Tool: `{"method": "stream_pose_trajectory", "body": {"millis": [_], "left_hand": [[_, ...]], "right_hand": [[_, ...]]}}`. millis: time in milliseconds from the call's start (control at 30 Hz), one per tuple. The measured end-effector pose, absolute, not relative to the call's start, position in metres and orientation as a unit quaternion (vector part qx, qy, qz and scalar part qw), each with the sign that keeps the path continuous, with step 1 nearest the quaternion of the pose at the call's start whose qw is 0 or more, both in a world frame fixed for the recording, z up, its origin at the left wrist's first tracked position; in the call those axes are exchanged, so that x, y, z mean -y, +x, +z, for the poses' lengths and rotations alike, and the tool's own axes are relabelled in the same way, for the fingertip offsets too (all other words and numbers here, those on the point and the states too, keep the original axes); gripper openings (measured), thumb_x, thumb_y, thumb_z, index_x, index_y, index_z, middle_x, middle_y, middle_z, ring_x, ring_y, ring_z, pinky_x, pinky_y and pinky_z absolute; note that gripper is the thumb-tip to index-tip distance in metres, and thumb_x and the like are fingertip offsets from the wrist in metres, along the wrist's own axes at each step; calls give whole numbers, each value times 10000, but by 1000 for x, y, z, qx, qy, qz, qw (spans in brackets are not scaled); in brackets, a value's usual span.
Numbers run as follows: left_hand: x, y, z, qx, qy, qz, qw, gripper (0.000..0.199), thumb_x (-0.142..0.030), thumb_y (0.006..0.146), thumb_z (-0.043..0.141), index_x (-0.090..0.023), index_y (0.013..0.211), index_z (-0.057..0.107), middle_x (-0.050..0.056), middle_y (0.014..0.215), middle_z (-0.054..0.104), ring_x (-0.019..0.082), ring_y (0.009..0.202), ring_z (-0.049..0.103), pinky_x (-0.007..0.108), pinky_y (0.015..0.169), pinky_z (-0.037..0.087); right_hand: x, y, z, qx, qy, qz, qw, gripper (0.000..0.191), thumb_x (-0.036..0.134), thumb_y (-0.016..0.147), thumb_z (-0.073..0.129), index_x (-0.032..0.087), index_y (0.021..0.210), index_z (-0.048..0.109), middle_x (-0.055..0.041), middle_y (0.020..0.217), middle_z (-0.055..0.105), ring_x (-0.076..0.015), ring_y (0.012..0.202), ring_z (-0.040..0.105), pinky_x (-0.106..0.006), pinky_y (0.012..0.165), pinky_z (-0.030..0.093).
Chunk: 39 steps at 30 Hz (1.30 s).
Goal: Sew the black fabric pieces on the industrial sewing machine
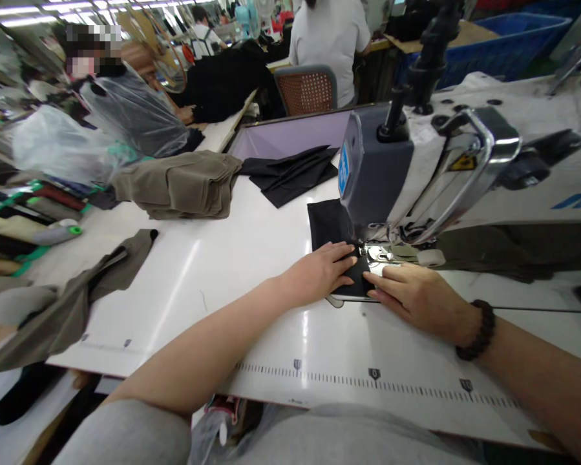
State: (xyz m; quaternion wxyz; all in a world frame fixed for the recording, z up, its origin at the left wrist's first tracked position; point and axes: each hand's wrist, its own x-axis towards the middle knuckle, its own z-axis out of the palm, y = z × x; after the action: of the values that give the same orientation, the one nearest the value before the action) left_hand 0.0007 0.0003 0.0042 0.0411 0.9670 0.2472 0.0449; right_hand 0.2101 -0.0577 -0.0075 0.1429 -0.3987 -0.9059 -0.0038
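A black fabric piece (pixel 327 223) lies on the white table under the head of a sewing machine (pixel 380 161). My left hand (pixel 322 274) rests flat on this fabric, fingers spread out toward the needle area. From the other side, my right hand (pixel 416 297) touches the fabric's right edge with its fingertips, its fingers stretched out beside the metal presser foot and plate (pixel 378 253). A dark beaded bracelet (pixel 479 329) circles my right wrist. The fabric's edge under the machine head is partly hidden.
Folded brown fabric (pixel 178 184) and black fabric pieces (pixel 295 171) lie at the table's back. Another brown piece (pixel 77 303) hangs over the left edge, near thread spools (pixel 52 210). Olive fabric (pixel 513 252) lies behind my right hand. Other people sit beyond, by a chair (pixel 307 90).
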Motion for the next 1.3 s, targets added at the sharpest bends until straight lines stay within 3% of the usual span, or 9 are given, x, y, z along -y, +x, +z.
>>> {"method": "stream_pose_trajectory", "body": {"millis": [967,1100,1300], "left_hand": [[-16,0,10,-208,975,44,60,384,-316,879,460,-81,1180,497,135,1266,465,208,1193,411,331,995,352],[-18,0,11,-197,978,52,53,378,-298,874,468,-49,1155,514,156,1234,478,230,1150,443,340,981,365],[5,-3,17,-128,989,55,50,256,-184,907,376,-91,1004,594,107,1075,566,188,997,519,298,906,426]], "right_hand": [[58,207,-12,895,-424,0,141,340,334,900,368,116,1026,598,-64,743,593,-152,677,548,-262,596,394],[58,208,-11,893,-426,-1,143,350,329,904,361,98,1039,587,-74,761,597,-156,695,551,-267,612,396],[62,211,-4,917,-368,21,152,317,305,900,376,131,912,642,-38,634,553,-144,590,509,-288,572,367]]}}
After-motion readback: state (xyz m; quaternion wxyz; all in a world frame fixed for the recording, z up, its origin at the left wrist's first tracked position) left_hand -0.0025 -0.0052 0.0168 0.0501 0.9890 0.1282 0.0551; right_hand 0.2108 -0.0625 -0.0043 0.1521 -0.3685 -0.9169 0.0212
